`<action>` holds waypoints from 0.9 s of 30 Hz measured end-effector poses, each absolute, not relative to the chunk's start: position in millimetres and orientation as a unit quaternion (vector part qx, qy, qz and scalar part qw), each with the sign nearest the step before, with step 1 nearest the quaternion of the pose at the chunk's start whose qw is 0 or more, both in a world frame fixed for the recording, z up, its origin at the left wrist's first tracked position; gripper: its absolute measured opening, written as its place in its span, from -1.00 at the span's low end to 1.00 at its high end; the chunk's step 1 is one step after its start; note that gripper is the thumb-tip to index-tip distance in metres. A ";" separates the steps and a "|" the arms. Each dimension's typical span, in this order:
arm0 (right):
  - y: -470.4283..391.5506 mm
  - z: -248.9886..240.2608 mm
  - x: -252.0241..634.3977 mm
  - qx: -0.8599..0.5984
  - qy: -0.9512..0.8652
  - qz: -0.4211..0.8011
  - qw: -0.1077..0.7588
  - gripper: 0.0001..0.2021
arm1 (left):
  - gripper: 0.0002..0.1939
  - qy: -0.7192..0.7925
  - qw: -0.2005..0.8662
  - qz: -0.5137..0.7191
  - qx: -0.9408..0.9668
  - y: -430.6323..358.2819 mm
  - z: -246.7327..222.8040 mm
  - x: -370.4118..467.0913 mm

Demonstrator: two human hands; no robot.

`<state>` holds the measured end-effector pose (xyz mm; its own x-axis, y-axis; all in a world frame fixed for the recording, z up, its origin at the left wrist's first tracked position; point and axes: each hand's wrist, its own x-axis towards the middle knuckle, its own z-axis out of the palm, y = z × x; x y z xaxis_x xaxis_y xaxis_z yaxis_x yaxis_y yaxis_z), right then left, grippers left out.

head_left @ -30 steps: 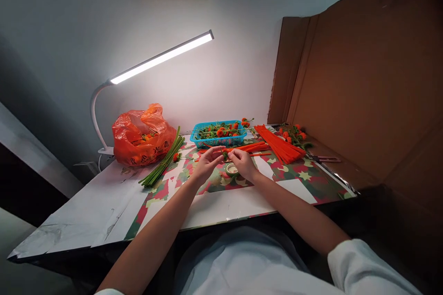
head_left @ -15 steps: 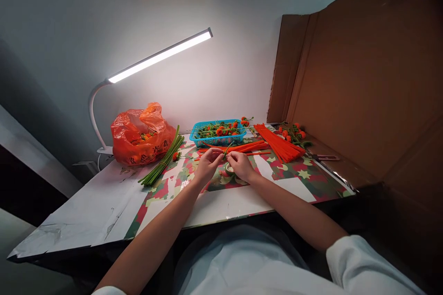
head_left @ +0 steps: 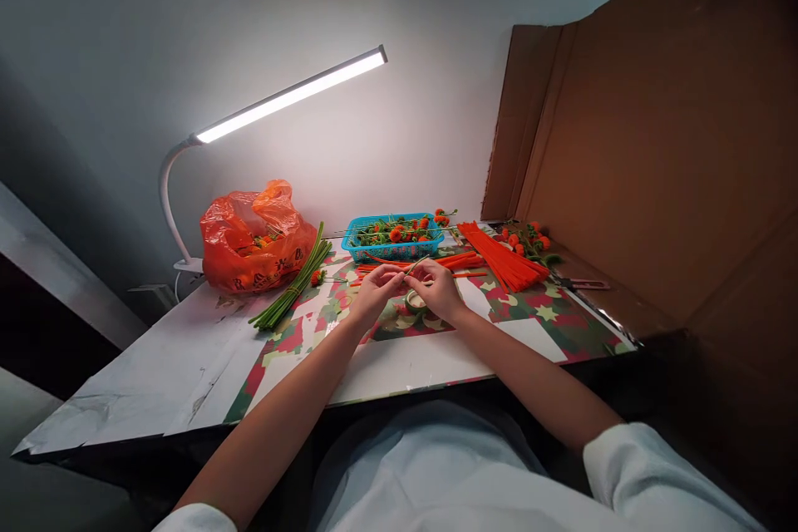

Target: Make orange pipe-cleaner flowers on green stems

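Note:
Between my two hands is a thin green stem (head_left: 416,265), tilted up to the right. My left hand (head_left: 377,289) pinches its lower end, and the fingers of my right hand (head_left: 436,289) are closed on it just beside. The fingertips of both hands nearly meet, so part of the stem is hidden. Below my right hand a roll of green tape (head_left: 415,301) lies on the table. Orange-red pipe cleaners (head_left: 458,261) lie just behind my hands. To the left rests a single orange flower (head_left: 318,277) on a thin stem.
Behind stands a blue basket (head_left: 358,251) with orange flowers and green stems. A bundle of green stems (head_left: 290,295) and an orange plastic bag (head_left: 228,266) are left. Right are fanned orange strips (head_left: 502,259), more flowers (head_left: 529,243), a cutter (head_left: 589,284) and a cardboard wall (head_left: 623,141). A lamp (head_left: 293,96) shines above.
My right hand has turned, its fingers now higher and more bent over the stem. The stem leans further to the right. More of the tape roll shows beneath my hands.

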<state>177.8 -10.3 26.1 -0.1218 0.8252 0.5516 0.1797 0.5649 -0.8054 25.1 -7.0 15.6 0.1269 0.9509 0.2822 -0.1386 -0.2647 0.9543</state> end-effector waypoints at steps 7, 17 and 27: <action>-7.6 22.0 177.5 -0.358 -0.684 0.272 0.574 -0.90 | -0.61 0.357 0.511 0.556 0.550 -6.0 15.6 25.1; -9.2 21.3 179.1 -0.364 -0.724 0.204 0.549 -0.93 | -0.65 0.368 0.464 0.576 0.563 -14.4 15.3 33.0; -1.7 27.3 197.7 -0.294 -0.793 0.154 0.510 -0.91 | -0.60 0.392 0.489 0.544 0.557 -9.1 20.4 25.4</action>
<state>197.7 -1.7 27.3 -0.3058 0.6236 0.7194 0.3095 0.7797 -0.5443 25.4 -9.1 20.4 0.0995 0.9698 0.2227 -0.0954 -0.2135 0.9723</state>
